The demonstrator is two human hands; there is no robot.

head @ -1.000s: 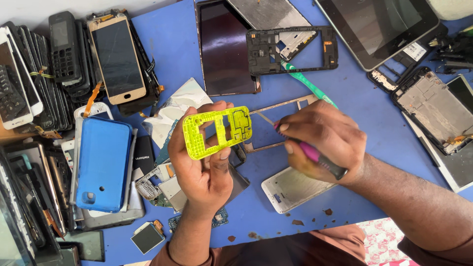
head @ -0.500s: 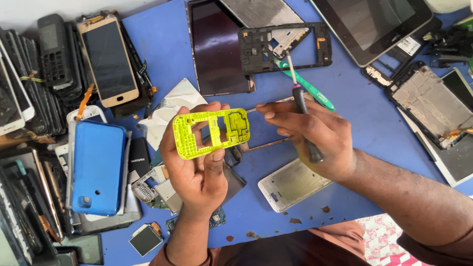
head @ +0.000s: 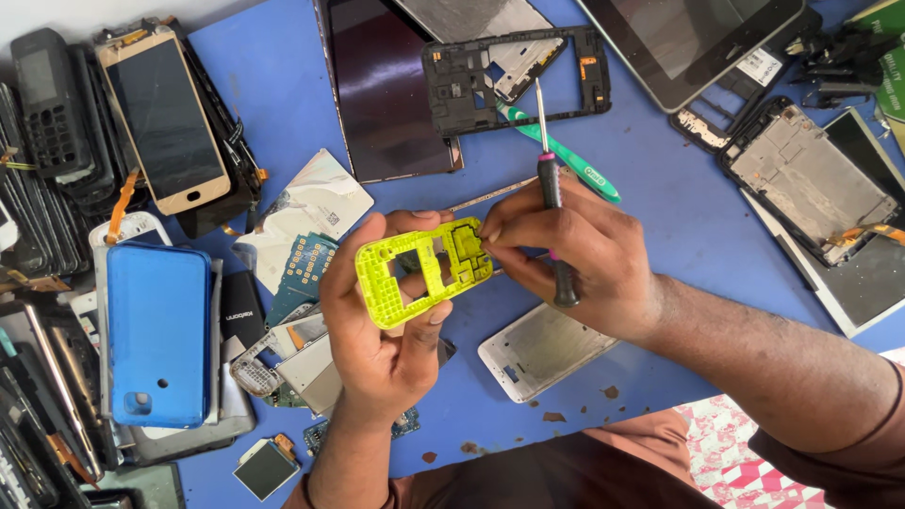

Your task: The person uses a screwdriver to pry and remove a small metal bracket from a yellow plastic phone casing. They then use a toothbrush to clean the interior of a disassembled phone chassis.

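- The yellow-green phone frame (head: 424, 270) is held above the blue work mat (head: 283, 85), near the middle of the view; its long axis runs from lower left to upper right, tilted only slightly off level.
- It is a bright plastic shell with a large rectangular window, smaller cut-outs and a ribbed lower-left end; the inner face is turned up.
- The left hand (head: 382, 339) is clamped on the frame, thumb over the lower edge, fingers behind it.
- The right hand (head: 575, 254) is closed, with fingertips pinching the frame's upper-right corner while a dark-handled screwdriver (head: 551, 203) is tucked in its grip, shaft pointing up and away.
- A green-handled tool (head: 566, 160) lies on the mat just behind the screwdriver.
- A black phone mid-frame (head: 514, 80) lies beyond, beside a dark screen panel (head: 382, 94).
- A blue back cover (head: 156, 335) rests on a stack at the left.
- A white back cover (head: 542, 349) lies below the right hand.
- A white rectangular sticker sits on the underside of the tablet (head: 688, 42) at upper right; a green package corner shows at the far right edge.
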